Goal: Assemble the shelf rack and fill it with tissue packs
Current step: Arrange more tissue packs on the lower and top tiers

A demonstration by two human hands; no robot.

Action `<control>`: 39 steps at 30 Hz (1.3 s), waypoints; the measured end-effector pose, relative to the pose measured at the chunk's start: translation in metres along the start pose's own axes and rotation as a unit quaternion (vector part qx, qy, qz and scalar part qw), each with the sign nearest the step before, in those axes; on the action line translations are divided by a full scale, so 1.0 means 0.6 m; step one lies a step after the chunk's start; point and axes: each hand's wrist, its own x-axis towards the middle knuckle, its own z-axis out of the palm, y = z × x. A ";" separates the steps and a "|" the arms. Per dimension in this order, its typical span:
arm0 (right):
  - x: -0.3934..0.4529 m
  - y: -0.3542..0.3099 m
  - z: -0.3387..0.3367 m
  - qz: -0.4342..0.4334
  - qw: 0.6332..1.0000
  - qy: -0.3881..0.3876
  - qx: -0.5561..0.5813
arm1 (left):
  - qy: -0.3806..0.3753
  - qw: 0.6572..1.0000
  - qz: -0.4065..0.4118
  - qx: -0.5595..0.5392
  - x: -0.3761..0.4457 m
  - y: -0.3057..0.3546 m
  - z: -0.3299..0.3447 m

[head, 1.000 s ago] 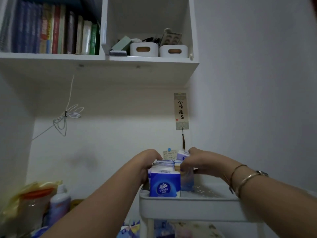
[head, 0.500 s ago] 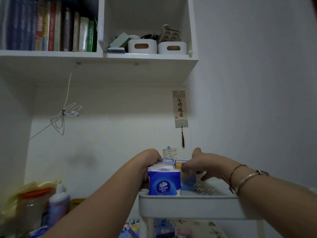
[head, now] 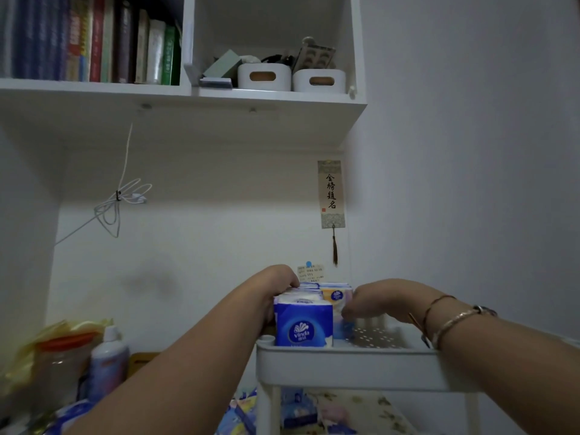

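Tissue packs (head: 303, 324) prob light, soft, slick wrap, so grip by flat sides; left hand (head: 277, 285) curls over row, right hand (head: 372, 301) pinches pack edge w/ bent fingers.

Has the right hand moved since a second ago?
Yes. The right hand has dropped from the top of the tissue packs to low beside them, near the perforated floor of the white plastic rack tray.

Left hand (head: 276, 285) and right hand (head: 373, 298) reach forward, fingers curled downward, forearms extended.
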 end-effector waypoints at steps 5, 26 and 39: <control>-0.005 0.004 -0.009 0.024 0.996 0.090 -0.013 | 0.000 0.987 -0.022 -0.161 -0.032 -0.013 -0.010; -0.094 -0.356 0.238 -0.267 0.870 0.156 0.385 | 0.272 0.945 0.102 -0.147 -0.064 -0.407 -0.279; 0.148 -0.346 0.515 -0.109 0.914 0.174 0.350 | 0.350 0.920 0.103 0.145 -0.003 -0.625 -0.354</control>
